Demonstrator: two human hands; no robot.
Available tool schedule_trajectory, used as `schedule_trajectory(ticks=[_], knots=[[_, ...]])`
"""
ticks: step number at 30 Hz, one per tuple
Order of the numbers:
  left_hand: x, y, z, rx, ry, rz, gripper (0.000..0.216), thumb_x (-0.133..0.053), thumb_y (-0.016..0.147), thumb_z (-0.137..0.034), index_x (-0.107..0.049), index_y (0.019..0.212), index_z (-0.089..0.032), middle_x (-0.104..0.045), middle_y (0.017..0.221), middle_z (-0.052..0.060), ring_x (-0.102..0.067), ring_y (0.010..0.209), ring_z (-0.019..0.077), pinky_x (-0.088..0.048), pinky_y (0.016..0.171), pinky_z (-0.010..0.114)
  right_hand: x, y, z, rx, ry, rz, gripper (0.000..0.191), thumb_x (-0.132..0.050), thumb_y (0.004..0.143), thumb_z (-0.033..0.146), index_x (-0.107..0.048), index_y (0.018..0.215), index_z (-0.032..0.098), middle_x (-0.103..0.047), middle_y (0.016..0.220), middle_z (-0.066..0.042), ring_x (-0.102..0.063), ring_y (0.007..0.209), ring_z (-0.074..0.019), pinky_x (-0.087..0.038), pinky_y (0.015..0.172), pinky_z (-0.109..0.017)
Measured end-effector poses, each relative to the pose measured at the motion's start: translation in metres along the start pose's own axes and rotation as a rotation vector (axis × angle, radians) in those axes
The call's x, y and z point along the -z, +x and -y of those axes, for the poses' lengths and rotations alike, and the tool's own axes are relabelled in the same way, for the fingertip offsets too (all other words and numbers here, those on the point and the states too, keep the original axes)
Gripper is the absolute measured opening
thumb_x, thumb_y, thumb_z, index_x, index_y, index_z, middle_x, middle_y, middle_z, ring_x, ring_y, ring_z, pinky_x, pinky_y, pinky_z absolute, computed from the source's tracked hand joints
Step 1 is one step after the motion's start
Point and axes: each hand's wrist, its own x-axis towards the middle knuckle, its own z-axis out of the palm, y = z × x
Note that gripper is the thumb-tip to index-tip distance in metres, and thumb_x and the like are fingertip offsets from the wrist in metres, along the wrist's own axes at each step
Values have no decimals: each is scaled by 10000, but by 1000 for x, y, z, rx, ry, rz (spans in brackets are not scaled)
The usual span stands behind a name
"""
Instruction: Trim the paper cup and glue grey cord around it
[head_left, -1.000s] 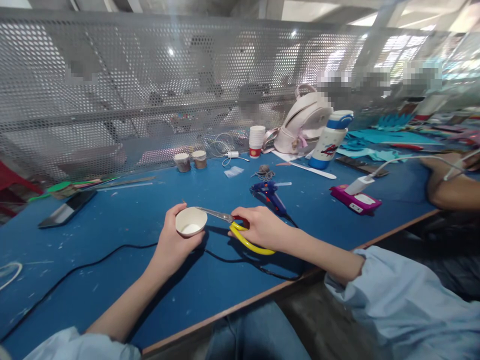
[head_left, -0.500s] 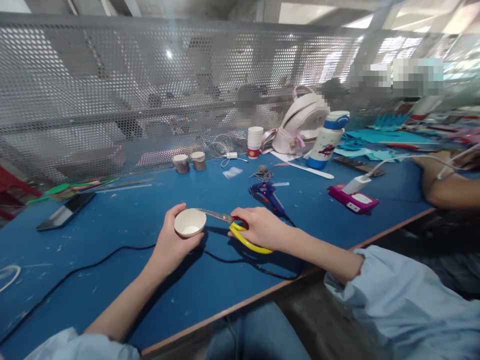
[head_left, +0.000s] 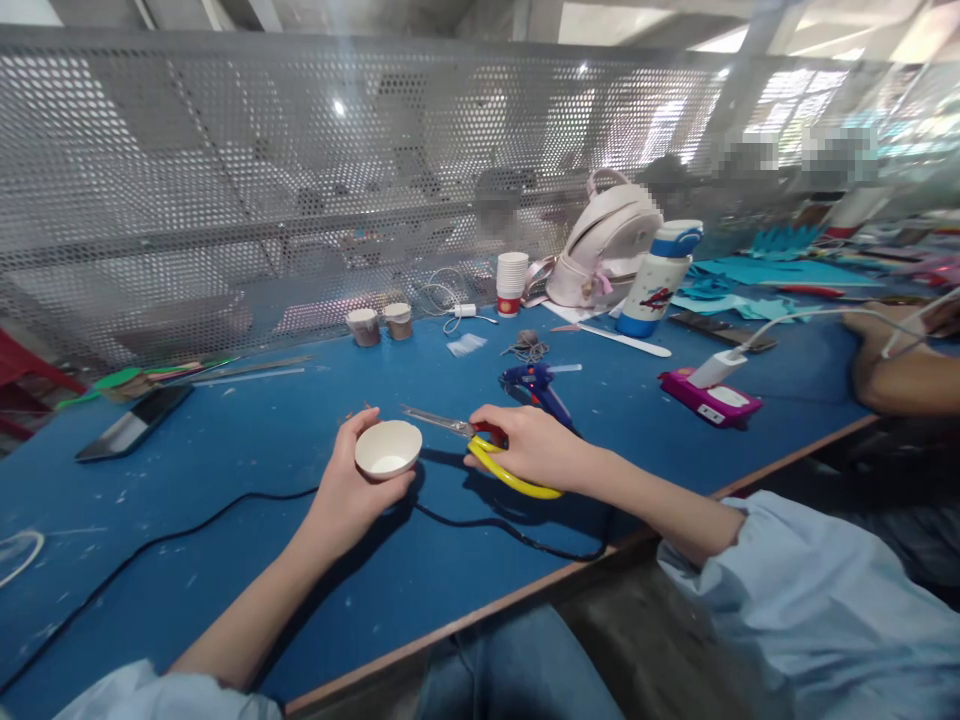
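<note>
Near the middle of the view, my left hand (head_left: 352, 490) is wrapped round a small white paper cup (head_left: 388, 452), its open top turned up towards me. My right hand (head_left: 529, 450) grips a pair of scissors (head_left: 517, 482) by the yellow handles. The scissor blades point left, just behind and above the cup's right rim, and appear apart from it. Behind my right hand a blue glue gun (head_left: 541, 385) lies on the blue table (head_left: 360, 620).
A black cable (head_left: 517, 537) runs below both hands. Farther back are two lidded tubs, a stack of paper cups (head_left: 511, 285), a pink backpack (head_left: 600, 245) and a bottle (head_left: 656, 280). A purple power strip (head_left: 709, 398) lies right, near another person's arm (head_left: 907, 375); a phone (head_left: 135, 422) lies left.
The scissor blades have come away from the cup's rim. My right hand has shifted slightly right, and the cup has moved a little right in the view.
</note>
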Motion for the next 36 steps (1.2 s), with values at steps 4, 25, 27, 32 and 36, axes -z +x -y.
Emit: schedule_trajectory(ticks=[4, 25, 27, 32, 36], knots=[[-1, 1, 1, -21, 8, -12, 720, -755, 596, -327, -451, 1239, -209, -557, 1242, 107, -543, 1209, 286, -408, 1042, 445, 5, -3, 2, 8, -30, 34, 345, -684, 823, 460, -645, 1065, 218, -727, 904, -36, -668, 789, -217, -392, 632, -267], [3, 0, -1, 50, -40, 87, 751, -747, 617, -318, -429, 1288, -201, -547, 1280, 106, -591, 1133, 252, -445, 1008, 411, 3, 1, 2, 82, -46, 27, 299, -698, 824, 392, -675, 1053, 201, -747, 943, -61, -690, 823, -221, -413, 664, -264], [3, 0, 1, 37, -41, 105, 744, -747, 630, -315, -431, 1296, -210, -542, 1289, 101, -586, 1140, 250, -437, 1019, 414, 4, 2, 2, 86, -55, 26, 291, -696, 824, 383, -676, 1052, 203, -749, 954, -63, -693, 830, -225, -418, 668, -266], [5, 0, 3, 20, -36, 130, 744, -743, 637, -310, -432, 1306, -214, -551, 1269, 96, -596, 1123, 250, -440, 1019, 423, 8, 2, 1, 120, -69, 60, 263, -686, 831, 361, -669, 1043, 208, -749, 983, -62, -697, 839, -232, -437, 680, -266], [6, 0, 1, 32, -26, 155, 751, -732, 640, -317, -422, 1315, -204, -552, 1262, 101, -599, 1112, 251, -444, 1014, 423, 10, 0, -1, 134, -65, 62, 256, -685, 831, 340, -666, 1048, 205, -744, 996, -64, -695, 838, -223, -450, 695, -261]])
